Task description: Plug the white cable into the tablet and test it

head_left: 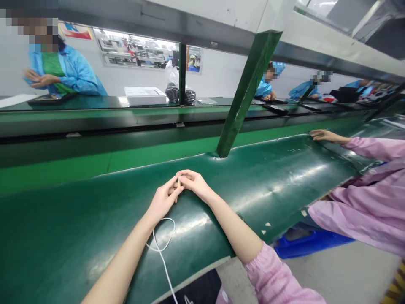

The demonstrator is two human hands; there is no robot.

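Both my hands meet over the green work surface (126, 198), fingertips close together. Between them is a small pale yellowish piece (179, 183), too small to identify. My left hand (161, 200) pinches it from below with thumb and fingers. My right hand (193, 183) closes around the same piece from the upper right, its fingertips touching it. A thin white cord (163, 253) runs beneath my hands; it makes a loop on the table and drops over the near edge. Whether the cord joins the piece is hidden by my left hand.
A slanted green post (247, 97) rises beyond my hands to an overhead shelf. At right, a co-worker in pink (357, 202) rests a hand (327, 136) on the table, near a blue stool (310, 242). Small pale scraps (267, 224) lie near the edge. Across the line stands a white box (145, 97).
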